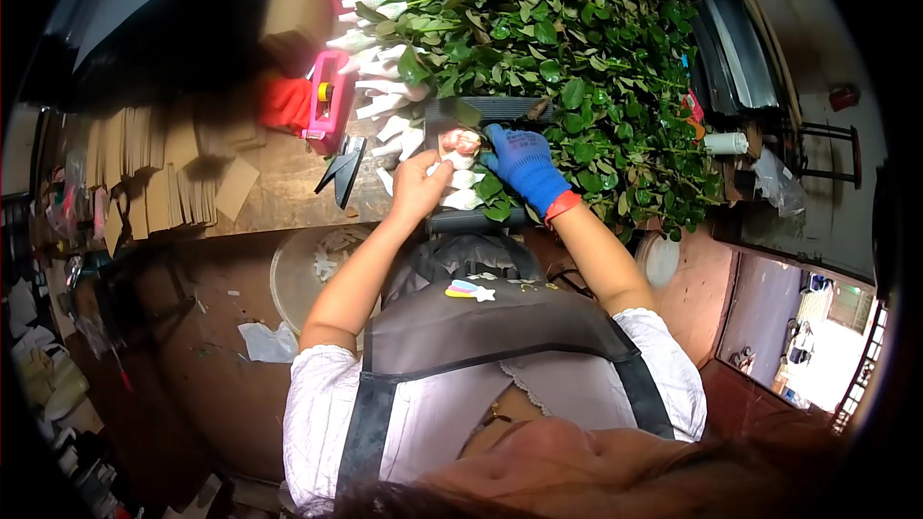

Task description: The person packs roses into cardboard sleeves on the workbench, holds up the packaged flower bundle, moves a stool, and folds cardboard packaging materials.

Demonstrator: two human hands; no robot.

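A peach-pink rose (461, 141) lies between my hands at the table's front edge. My left hand (420, 185), bare, is closed in a pinch at the lower left of the bloom, by a bit of white netting. My right hand (524, 165) wears a blue knit glove and curls closed at the right side of the bloom; its fingertips are partly hidden. White-sleeved rose heads (385, 101) lie in a column to the left of the bloom, with leafy green stems (577, 67) running right. A dark ribbed tray (490, 108) shows under the rose.
Black-handled scissors (340, 171) lie left of my left hand. Behind them stands a pink tape dispenser (328, 101) beside a red bundle (285, 104). Cardboard pieces (178, 168) stack at the left. A white roll (726, 143) sits right of the leaves; a bucket (308, 274) stands below.
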